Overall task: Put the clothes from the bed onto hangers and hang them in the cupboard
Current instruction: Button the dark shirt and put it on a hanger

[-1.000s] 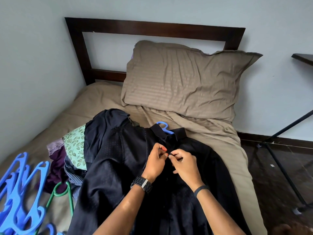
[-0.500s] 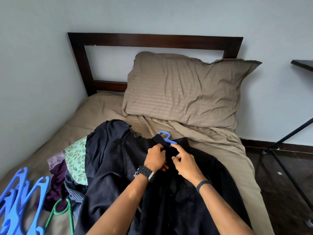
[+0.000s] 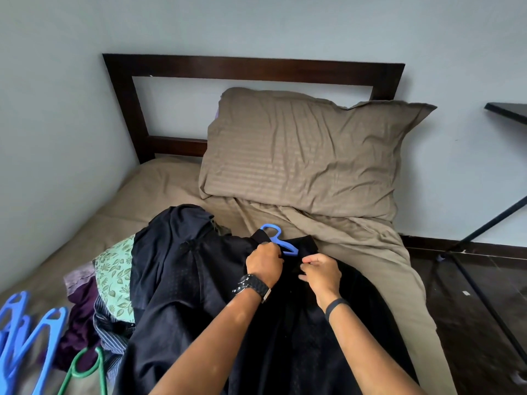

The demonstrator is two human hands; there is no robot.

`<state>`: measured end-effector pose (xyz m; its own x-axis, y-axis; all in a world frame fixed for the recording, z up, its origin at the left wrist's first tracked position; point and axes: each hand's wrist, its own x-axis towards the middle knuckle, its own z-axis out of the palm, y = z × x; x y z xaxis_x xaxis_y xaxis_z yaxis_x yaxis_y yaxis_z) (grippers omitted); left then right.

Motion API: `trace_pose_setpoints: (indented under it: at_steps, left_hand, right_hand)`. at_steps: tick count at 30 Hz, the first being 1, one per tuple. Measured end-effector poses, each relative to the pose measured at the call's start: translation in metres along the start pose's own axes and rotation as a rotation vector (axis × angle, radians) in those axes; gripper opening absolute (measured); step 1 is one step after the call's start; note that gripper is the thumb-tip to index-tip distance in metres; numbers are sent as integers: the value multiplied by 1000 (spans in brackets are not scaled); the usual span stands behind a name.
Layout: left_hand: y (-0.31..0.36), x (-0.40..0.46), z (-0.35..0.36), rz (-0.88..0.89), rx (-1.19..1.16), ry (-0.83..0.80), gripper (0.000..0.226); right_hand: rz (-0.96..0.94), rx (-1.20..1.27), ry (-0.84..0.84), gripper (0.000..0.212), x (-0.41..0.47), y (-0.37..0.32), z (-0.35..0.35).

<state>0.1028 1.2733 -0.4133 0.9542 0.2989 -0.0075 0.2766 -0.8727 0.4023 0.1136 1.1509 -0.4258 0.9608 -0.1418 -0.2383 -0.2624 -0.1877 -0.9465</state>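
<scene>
Black shirt point(image 3: 182, 280) spread on bed point(image 3: 171, 181), blue hanger point(image 3: 278, 240) inside collar, hook poking out toward pillow point(image 3: 308, 155). Left hand point(image 3: 263, 265) closed on collar fabric beside hanger. Right hand point(image 3: 320, 272) fingers curled, pinching shirt front just below collar. Hands near each other, apart. Clothes pile point(image 3: 97, 303) left of shirt. Spare hangers point(image 3: 25, 337) at bottom left, blue, one green.
</scene>
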Motion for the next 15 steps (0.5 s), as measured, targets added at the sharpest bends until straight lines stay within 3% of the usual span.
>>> trace_pose_setpoints:
  at_steps: [4, 9, 15]
  left_hand:
    - [-2, 1, 4, -48, -60, -26, 20]
    - [-1, 4, 14, -78, -7, -64, 20]
    - [-2, 13, 12, -84, -57, -252, 18]
  right_hand:
    - [80, 187, -21, 9, 4, 2, -1]
    - [91, 234, -83, 17, 5, 4, 0]
    - [101, 221, -143, 20, 6, 9, -2]
